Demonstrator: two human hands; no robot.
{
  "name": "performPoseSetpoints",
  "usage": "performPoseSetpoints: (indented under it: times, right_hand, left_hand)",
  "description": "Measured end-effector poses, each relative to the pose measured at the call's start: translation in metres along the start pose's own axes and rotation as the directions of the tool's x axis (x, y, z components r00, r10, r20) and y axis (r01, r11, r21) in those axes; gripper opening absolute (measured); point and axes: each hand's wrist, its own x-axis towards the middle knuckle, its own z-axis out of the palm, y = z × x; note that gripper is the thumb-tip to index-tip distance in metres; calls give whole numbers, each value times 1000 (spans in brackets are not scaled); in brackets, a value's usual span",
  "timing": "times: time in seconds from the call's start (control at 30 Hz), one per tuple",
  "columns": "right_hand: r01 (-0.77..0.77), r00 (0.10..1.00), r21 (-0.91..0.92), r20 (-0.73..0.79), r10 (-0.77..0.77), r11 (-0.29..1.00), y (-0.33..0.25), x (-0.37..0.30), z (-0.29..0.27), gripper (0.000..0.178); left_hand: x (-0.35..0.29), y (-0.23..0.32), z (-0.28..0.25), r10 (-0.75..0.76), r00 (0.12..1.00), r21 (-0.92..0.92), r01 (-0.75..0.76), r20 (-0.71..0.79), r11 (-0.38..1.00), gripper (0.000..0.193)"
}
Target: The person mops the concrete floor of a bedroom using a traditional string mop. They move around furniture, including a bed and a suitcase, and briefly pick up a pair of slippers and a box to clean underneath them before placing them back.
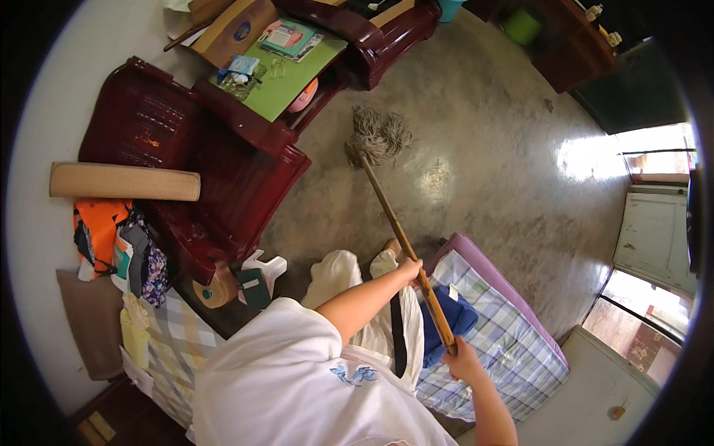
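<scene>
A string mop with a long wooden handle (394,221) slants across the view from my hands toward the far floor. Its grey, stringy head (379,137) lies spread on the concrete floor. Partway down the handle, my left hand (409,270) is closed around the wood. Lower, close to the handle's near end, my right hand (462,361) also grips it. Beneath the near part of the handle sits a folded dark blue cloth (455,316) on a plaid-covered mattress (506,338).
Dark red wooden seats (245,193) stand at left, holding a rolled mat (126,181) and clothes. Behind them is a green-topped table (290,82). A small white stool (266,266) sits near my left side. A dark cabinet (573,44) stands far right, above the grey floor (506,163).
</scene>
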Motion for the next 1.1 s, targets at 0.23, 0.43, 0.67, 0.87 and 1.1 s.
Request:
performPoseSetpoints:
  times: [0.23, 0.43, 0.67, 0.87, 1.1]
  right_hand:
    - [223, 955, -446, -80, -287, 867, -52, 134, -60, 45]
    - [196, 964, -596, -26, -263, 778, -152, 208, -156, 48]
    - [336, 937, -497, 93, -336, 800, -174, 231, -248, 67]
    - [483, 869, -283, 43, -492, 829, -247, 238, -330, 58]
    - [565, 822, -387, 178, -542, 729, -322, 273, -428, 51]
  left_hand:
    - [70, 133, 10, 198, 927, -5, -211, -319, 978, 37]
    - [114, 266, 16, 58, 933, 152, -4, -355, 988, 42]
    - [114, 321, 74, -30, 902, 19, 42, -430, 999, 38]
    - [115, 391, 107, 7, 892, -104, -61, -451, 993, 46]
    - [177, 428, 139, 65, 921, -291, -188, -384, 938, 24]
